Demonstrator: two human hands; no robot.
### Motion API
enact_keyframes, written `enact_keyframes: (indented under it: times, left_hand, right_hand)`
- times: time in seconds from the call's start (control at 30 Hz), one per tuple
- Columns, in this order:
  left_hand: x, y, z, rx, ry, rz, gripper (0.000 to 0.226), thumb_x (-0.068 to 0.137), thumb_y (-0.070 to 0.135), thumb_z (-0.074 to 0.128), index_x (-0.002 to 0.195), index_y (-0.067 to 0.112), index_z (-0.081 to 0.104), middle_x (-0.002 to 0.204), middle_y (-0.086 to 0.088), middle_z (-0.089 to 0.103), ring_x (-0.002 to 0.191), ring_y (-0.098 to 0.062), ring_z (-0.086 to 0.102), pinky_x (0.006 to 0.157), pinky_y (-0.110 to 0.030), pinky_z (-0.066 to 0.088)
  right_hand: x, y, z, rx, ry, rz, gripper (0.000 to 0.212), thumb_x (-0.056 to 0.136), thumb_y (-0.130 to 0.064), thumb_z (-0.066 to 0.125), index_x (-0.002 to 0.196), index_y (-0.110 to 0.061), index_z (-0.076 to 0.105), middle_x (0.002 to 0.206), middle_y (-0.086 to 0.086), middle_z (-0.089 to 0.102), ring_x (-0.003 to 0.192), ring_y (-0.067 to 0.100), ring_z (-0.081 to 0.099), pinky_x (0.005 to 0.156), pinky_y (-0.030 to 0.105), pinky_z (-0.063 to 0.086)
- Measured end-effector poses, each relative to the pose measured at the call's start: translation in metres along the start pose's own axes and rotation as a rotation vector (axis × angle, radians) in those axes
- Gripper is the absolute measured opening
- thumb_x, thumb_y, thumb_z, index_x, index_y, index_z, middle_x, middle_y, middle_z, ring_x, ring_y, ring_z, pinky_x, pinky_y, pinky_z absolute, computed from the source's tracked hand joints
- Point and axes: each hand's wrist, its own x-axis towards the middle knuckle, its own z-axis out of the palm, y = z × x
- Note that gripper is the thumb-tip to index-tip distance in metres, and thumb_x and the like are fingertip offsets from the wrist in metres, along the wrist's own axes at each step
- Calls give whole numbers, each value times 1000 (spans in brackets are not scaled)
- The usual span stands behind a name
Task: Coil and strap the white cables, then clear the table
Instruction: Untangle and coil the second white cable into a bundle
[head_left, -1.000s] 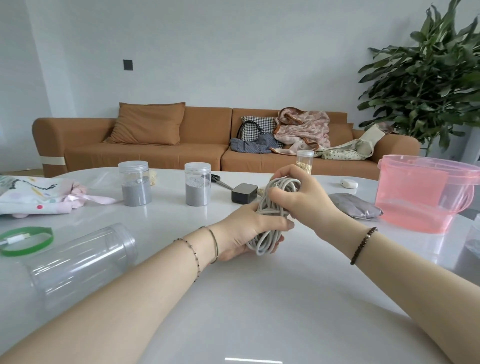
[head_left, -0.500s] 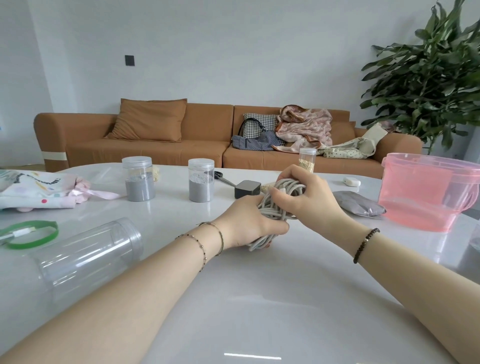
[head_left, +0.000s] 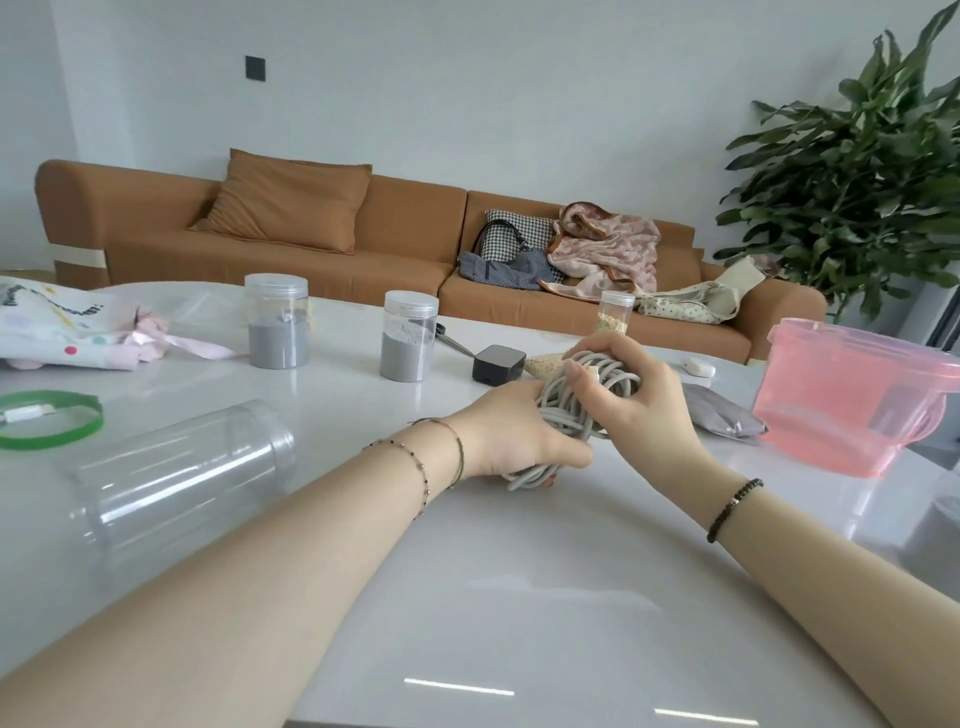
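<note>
Hands clamped on coiled cable

Left hand (head_left: 511, 434) grips cable (head_left: 563, 415) from below; right hand (head_left: 631, 400) curls round its top; coil sits low over counter (head_left: 519, 597), near pink tub (head_left: 852, 395).

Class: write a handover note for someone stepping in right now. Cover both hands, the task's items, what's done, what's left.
Left hand grips the lower part of the cable coil; right hand grips its top, over the table.
Done: this cable looks coiled.
Left: no strap visible on it; a green band lies far left. Grey-filled jars, black adapter and pink tub await clearing.
</note>
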Motion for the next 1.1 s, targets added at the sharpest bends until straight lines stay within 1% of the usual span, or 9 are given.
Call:
enact_keyframes:
  times: [0.2,0.27,0.33,0.43,0.6,0.7,0.87,1.0,1.1]
  left_hand:
    - [-3,-1,0,13,31,-4,15,76,32,75,80,29,61,89,3,71,91,-17,66,85,-32,54]
    - [-5,-1,-1,-17,36,-25,19,68,39,71,81,28,64,92,0,74,93,-20,68,89,-36,55]
    - [-10,1,-2,-44,33,-40,27,61,43,66,82,26,66,92,-2,75,93,-21,69,89,-39,56]
    - [-24,4,-5,-61,23,-17,29,69,35,69,93,19,70,95,-6,74,90,-20,68,89,-39,55]
    - [-69,5,-15,-77,55,3,17,68,35,65,84,30,63,78,7,69,74,-14,64,71,-28,51]
    - [-102,0,-21,-121,80,-20,13,79,22,69,86,28,60,75,4,68,65,-15,65,63,-28,54]
    - [-154,3,-36,-133,136,-55,24,69,32,67,91,24,60,79,0,69,71,-21,68,73,-37,58]
    - [-188,3,-48,-190,180,-110,19,78,18,69,95,19,60,77,-3,68,66,-21,66,68,-36,58]
    - [-206,-4,-63,-257,274,-134,18,83,10,67,96,19,60,79,-3,67,66,-19,65,60,-28,57]
  right_hand:
    - [0,2,2,-30,11,73,14,89,-35,65,90,-21,62,80,7,68,79,25,65,73,43,55]
    - [1,0,4,-56,13,118,9,93,-30,66,89,-22,63,78,9,67,75,26,63,70,42,54]
    - [1,-6,6,-56,15,188,9,93,-29,66,88,-22,64,73,4,66,68,16,60,59,33,50]
    - [-10,-26,11,18,18,300,12,93,-30,67,92,-17,66,73,-4,65,59,8,55,47,18,41]
    - [-37,-72,17,70,-66,361,15,91,-37,68,100,-25,65,77,2,66,55,16,49,43,26,37]
    - [-49,-98,26,18,-132,327,18,89,-39,69,104,-29,64,87,3,71,60,17,56,44,28,42]
    - [-70,-134,52,31,-147,298,15,89,-33,67,104,-30,65,91,4,71,64,17,58,48,31,45]
    - [-82,-159,73,69,-125,290,16,88,-30,69,104,-30,65,92,2,71,65,14,61,47,29,48]
    - [-85,-182,89,55,-171,267,28,89,-33,70,115,-27,61,98,-4,68,75,12,66,53,30,57]
